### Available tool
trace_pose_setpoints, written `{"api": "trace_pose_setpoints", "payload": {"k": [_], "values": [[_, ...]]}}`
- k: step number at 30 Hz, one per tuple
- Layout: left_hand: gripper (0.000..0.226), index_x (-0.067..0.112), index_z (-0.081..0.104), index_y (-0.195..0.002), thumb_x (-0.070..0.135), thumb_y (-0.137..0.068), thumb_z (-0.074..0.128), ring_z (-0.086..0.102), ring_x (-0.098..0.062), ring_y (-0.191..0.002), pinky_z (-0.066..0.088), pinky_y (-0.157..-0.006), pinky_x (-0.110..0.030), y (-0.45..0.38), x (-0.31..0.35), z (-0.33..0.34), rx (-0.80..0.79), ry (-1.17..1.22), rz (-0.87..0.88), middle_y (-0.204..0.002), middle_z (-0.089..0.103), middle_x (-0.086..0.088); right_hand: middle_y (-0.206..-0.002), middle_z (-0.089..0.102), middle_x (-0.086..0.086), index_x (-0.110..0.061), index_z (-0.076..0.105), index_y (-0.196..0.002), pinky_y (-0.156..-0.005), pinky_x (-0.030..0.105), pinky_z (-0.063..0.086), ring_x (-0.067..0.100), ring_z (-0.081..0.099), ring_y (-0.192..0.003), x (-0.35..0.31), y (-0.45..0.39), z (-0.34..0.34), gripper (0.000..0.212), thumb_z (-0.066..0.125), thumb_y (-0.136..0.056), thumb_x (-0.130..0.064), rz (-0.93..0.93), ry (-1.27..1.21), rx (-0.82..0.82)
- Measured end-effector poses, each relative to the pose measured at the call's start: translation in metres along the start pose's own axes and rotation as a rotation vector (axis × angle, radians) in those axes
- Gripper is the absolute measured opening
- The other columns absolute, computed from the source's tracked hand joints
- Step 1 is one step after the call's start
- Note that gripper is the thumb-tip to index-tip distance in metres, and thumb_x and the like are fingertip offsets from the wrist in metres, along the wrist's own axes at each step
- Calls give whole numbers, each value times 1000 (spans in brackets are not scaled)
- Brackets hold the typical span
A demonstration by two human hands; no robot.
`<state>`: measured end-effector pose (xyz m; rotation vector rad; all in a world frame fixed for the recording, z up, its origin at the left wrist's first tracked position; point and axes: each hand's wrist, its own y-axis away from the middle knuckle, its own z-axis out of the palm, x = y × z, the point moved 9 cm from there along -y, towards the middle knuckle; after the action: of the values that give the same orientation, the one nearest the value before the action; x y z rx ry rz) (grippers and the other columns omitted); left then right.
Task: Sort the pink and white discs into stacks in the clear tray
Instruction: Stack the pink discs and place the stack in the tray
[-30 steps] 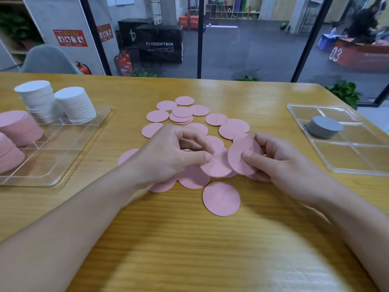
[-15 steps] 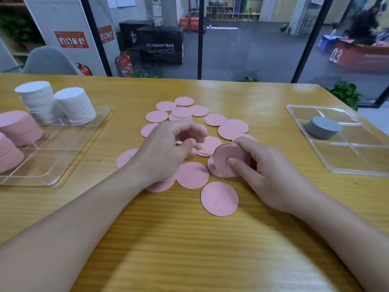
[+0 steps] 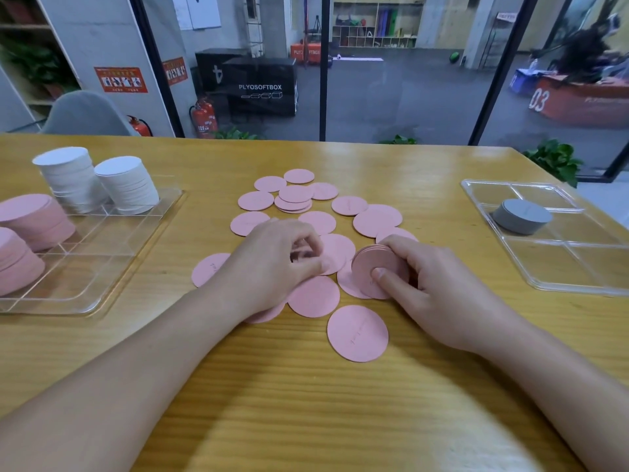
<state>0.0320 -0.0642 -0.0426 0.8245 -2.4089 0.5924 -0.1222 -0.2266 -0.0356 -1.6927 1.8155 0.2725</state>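
Several loose pink discs (image 3: pixel 357 333) lie scattered on the wooden table's middle. My right hand (image 3: pixel 439 284) grips a small stack of pink discs (image 3: pixel 377 267), tilted on edge, thumb pressed on its face. My left hand (image 3: pixel 272 264) rests on the pile with fingertips curled onto a pink disc (image 3: pixel 335 252) that lies on the table. The clear tray (image 3: pixel 102 260) at the left holds two white disc stacks (image 3: pixel 126 183) at its back and two pink disc stacks (image 3: pixel 34 219) at its left side.
A second clear tray (image 3: pixel 558 267) at the right holds a grey disc stack (image 3: pixel 520 216). Beyond the table's far edge stand a grey chair (image 3: pixel 85 114) and a glass wall.
My right hand gathered its fanned discs into a tight tilted stack and lowered it towards the table. My left hand shifted slightly up and left over the pile, fingers curling.
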Motion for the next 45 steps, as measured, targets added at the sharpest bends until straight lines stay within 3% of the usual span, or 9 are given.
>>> {"api": "trace_pose_setpoints", "payload": {"k": [2, 11, 21, 23, 26, 29, 32, 38, 45], "values": [[34, 37, 73, -124, 50, -93, 82, 54, -14, -120, 49, -100, -39, -1, -1, 1, -29, -70, -23, -117, 67, 19, -75, 60, -3, -21, 61, -99, -68, 48, 49, 20, 52, -70, 0, 0, 1, 13, 62, -107, -31, -1, 0, 0], [44, 38, 66, -134, 50, -95, 81, 39, -15, -127, 34, -97, -30, 1, 0, 1, -47, -97, -65, -125, 55, 16, -93, 69, -19, -41, 59, -127, -71, 23, 47, 9, 62, -86, 2, 0, 2, 22, 64, -108, -31, 35, -4, -2], [16, 22, 81, -103, 7, -102, 75, 54, -5, -59, 46, -58, -17, 1, 4, -13, 57, 425, -56, -82, 69, 13, -101, 71, -22, -40, 63, -123, -74, 19, 47, 7, 65, -94, 0, 0, -1, 20, 65, -108, -27, 23, -50, 4], [16, 20, 83, -105, 12, -108, 69, 65, -8, -65, 57, -62, -33, 3, 2, -15, 25, 537, -100, -86, 74, 13, -104, 72, -19, -37, 65, -120, -78, 24, 50, 9, 66, -96, -2, 0, -4, 17, 64, -107, -26, 10, -74, 22], [27, 7, 84, -105, 14, -112, 59, 81, -18, -98, 65, -100, -45, 1, 2, -15, -24, 628, -114, -105, 84, -3, -101, 73, -15, -32, 67, -114, -76, 27, 50, 11, 66, -92, -1, -1, -8, 13, 64, -106, -22, 10, -128, 34], [8, 13, 83, -98, 15, -101, 76, 76, -13, -88, 60, -87, -36, 3, 1, -22, 35, 506, -104, -102, 80, -12, -95, 73, -13, -27, 68, -110, -70, 25, 48, 10, 65, -83, 0, -2, -9, 10, 64, -106, -19, 13, -172, 27], [33, 24, 78, -114, 1, -90, 84, 80, -23, -94, 60, -76, -36, 5, 2, -14, -21, 488, -75, -119, 76, -1, -84, 68, -16, -23, 68, -108, -63, 21, 40, 7, 56, -69, 3, -2, -6, 6, 63, -108, -20, 21, -214, 13], [32, 21, 77, -118, -4, -96, 78, 80, -36, -100, 62, -98, -56, 11, 24, 4, -131, 619, -14, -111, 80, -7, -89, 65, -9, -33, 59, -118, -68, 38, 47, 13, 57, -71, 4, 0, 0, 9, 62, -109, -33, 25, -186, 18], [26, 12, 77, -120, -6, -103, 68, 79, -19, -109, 64, -98, -38, 6, 24, 0, -75, 590, 10, -115, 83, -3, -92, 66, -22, -39, 64, -112, -67, 20, 42, 10, 61, -83, -8, 0, 6, 12, 64, -108, -28, -59, -42, -33]]}}
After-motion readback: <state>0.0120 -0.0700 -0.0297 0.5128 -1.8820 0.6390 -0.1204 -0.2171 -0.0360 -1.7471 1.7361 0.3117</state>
